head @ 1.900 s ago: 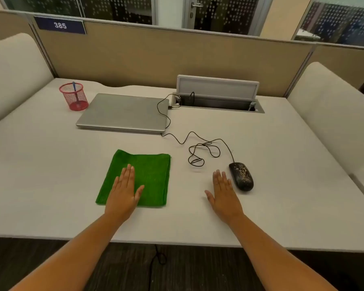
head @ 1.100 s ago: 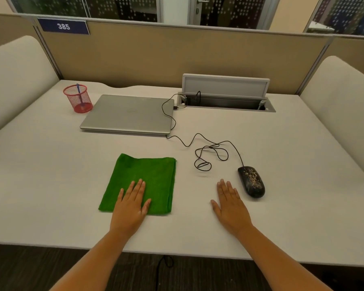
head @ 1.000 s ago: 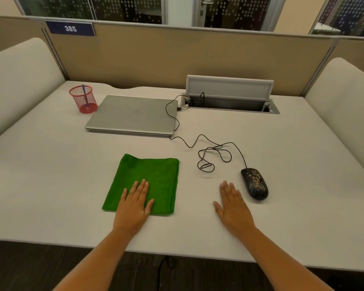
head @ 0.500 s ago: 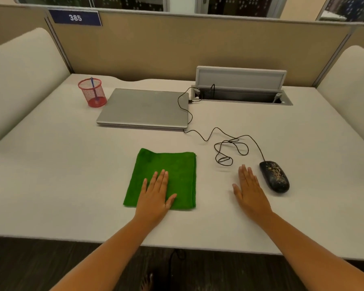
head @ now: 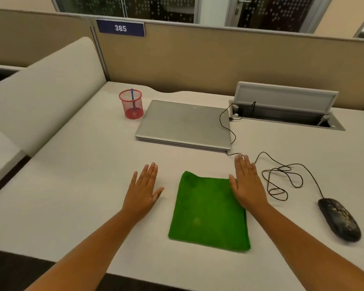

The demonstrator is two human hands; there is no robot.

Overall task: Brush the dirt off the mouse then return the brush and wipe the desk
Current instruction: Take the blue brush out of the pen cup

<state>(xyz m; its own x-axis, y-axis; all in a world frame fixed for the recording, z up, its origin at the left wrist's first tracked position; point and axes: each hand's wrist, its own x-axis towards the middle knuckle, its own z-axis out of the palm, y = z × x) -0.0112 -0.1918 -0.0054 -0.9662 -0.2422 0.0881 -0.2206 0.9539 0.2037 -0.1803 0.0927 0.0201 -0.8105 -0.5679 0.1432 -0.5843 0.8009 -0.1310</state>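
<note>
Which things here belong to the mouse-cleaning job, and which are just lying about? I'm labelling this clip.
For the job: mouse, speckled with dirt; blue brush in the red mesh cup; green cloth; desk.

Lying about: closed laptop; open cable box; number plate 385.

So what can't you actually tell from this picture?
- Head view: the blue brush in the red mesh cup: bristle end too small to see.
- Right hand: covers part of the green cloth edge and mouse cable.
- Socket box: inside dark.
</note>
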